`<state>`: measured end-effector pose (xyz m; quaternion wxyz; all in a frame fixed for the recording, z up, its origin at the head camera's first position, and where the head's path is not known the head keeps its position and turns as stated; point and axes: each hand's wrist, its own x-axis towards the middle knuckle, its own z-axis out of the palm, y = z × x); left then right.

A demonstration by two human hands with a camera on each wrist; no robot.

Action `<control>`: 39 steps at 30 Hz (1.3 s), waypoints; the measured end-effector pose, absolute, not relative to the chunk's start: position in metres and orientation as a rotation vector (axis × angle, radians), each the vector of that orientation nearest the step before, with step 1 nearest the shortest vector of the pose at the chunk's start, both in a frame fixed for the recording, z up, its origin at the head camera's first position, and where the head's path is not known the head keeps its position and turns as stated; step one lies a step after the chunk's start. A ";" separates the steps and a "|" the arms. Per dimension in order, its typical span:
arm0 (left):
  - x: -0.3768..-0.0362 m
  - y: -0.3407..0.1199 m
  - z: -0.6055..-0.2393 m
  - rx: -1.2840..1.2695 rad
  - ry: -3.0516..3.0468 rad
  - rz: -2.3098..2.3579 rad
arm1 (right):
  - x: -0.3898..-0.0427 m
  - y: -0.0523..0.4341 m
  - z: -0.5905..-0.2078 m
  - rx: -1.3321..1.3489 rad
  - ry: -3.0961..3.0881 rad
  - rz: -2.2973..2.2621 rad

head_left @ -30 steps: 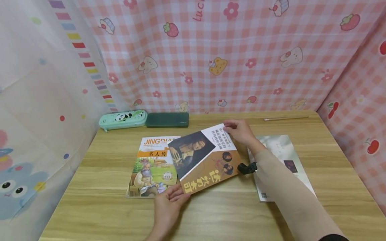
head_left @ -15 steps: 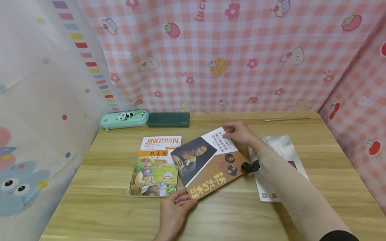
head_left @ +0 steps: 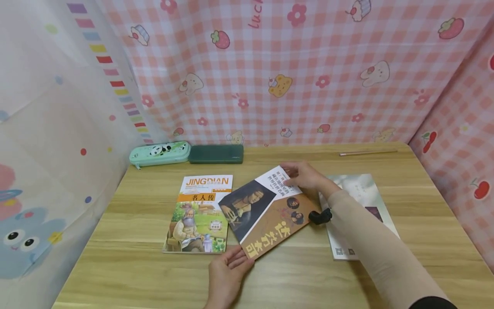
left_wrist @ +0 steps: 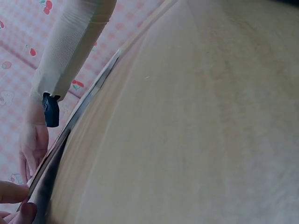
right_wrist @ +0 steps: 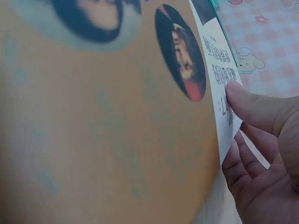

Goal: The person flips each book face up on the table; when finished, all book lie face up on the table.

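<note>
A brown-and-white book (head_left: 266,210) with a painted portrait on its cover is tilted askew in the middle of the desk. My left hand (head_left: 227,274) pinches its near lower corner; in the left wrist view, that hand's fingertips (left_wrist: 14,192) grip the edge. At the far right corner, my right hand (head_left: 305,178) holds the book, thumb on the cover and fingers beneath, as the right wrist view shows with the thumb (right_wrist: 259,109). The book overlaps the right edge of a children's book (head_left: 197,227) with a bearded figure. Whether it touches the desk I cannot tell.
A pale green book (head_left: 343,231) lies at the right, partly under my right forearm. Along the desk's back edge are a mint panda pencil case (head_left: 160,153), a dark green case (head_left: 216,154) and a pencil (head_left: 368,152). Checked cloth (head_left: 247,86) hangs behind.
Both hands have brought the portrait book slightly toward me and to the right, uncovering more of the children's book. The right thumb has slid further onto its cover.
</note>
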<state>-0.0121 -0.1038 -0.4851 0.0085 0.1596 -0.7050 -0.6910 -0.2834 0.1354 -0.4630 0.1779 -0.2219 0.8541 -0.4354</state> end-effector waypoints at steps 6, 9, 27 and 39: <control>-0.011 -0.100 -0.484 0.531 -2.164 -2.161 | -0.284 0.136 -0.468 -0.654 2.366 -1.217; -0.010 -0.097 -0.481 0.556 -2.166 -2.161 | -0.283 0.137 -0.469 -0.669 2.354 -1.204; -0.006 -0.095 -0.475 0.306 -2.250 -1.946 | -0.273 0.146 -0.469 -0.615 2.420 -1.253; -0.059 -0.132 -0.471 0.068 -2.292 -1.807 | -0.250 0.175 -0.463 -0.651 2.473 -1.212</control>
